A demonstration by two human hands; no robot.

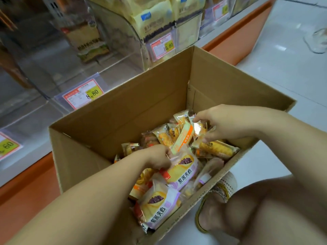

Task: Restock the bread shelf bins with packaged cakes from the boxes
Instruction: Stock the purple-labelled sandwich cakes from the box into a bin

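1. I am looking down into an open cardboard box (123, 110) that is standing on the pale floor (283, 68), just in front of the shelf.
2. Packaged cakes (217, 149) in yellow, orange and purple wrappers are lying heaped inside the box, towards its near side.
3. The left hand (157, 156) is curling its fingers round the top edge of a purple-and-yellow packet (184, 167).
4. The right hand (228, 124) is pinching the end of a shiny orange packet (199, 129) between thumb and fingertips.
5. Clear bins (53, 71) are sitting behind the box; one is holding yellow bread packs (152, 20).
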